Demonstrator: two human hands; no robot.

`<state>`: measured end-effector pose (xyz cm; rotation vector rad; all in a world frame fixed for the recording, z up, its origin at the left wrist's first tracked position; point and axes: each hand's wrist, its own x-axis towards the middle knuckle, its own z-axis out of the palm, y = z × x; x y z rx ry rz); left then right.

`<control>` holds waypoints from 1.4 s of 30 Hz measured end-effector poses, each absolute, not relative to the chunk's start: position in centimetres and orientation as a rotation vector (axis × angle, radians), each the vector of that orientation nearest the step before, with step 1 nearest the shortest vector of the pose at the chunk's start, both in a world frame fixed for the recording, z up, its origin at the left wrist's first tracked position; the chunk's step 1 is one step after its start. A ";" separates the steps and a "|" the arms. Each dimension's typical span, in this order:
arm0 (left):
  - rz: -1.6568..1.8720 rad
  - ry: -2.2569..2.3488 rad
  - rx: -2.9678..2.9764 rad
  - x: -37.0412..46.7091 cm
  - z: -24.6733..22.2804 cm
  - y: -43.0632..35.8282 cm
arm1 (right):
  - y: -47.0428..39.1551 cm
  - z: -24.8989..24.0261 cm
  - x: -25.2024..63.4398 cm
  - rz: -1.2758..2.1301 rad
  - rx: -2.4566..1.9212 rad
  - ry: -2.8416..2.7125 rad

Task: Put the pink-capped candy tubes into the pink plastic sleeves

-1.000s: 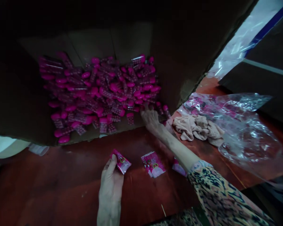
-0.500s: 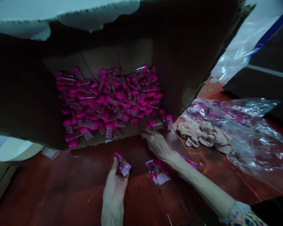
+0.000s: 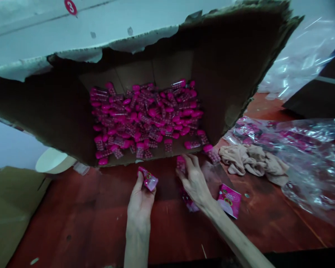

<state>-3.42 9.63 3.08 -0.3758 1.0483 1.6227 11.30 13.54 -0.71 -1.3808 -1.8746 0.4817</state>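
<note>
The left hand [image 3: 141, 199] is closed on a small pink sachet [image 3: 148, 179], pinching it between thumb and fingers so that it sticks up above the fingertips, just in front of the open mouth of the cardboard box [image 3: 229, 74]. The right hand [image 3: 194, 178] lies just beside it, palm down, its fingers curled around a pink-capped tube [image 3: 180, 163] right at the front edge of the box floor; the grip looks closed on the tube, though the fingers hide most of it. Part of a second sachet [image 3: 187, 201] shows from under the right wrist, and a third sachet [image 3: 229, 200] lies flat on the red-brown tabletop [image 3: 72, 223], just right of the forearm. The box lies on its side with its mouth toward the person, and a heap of pink tubes [image 3: 145, 119] fills its floor, a few of them spilling to the front edge. Toward the right edge of the tabletop, a crumpled beige cloth [image 3: 254, 160] lies against a clear plastic bag [image 3: 309, 163] with more pink packets inside. A flat piece of cardboard [image 3: 11, 208] lies at the left edge.
</note>
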 end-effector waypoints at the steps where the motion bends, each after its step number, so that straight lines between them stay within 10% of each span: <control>1: 1.630 1.043 -0.370 -3.4 3.1 9.7 | 12.6 -0.3 11.5 0.560 -1.354 -1.798; 31: 1.528 1.113 0.273 0.7 2.0 8.1 | 5.4 0.0 10.6 1.562 -1.132 -1.013; 42: 1.406 1.168 0.377 1.4 0.5 7.9 | 5.7 0.1 11.9 1.419 -1.291 -1.272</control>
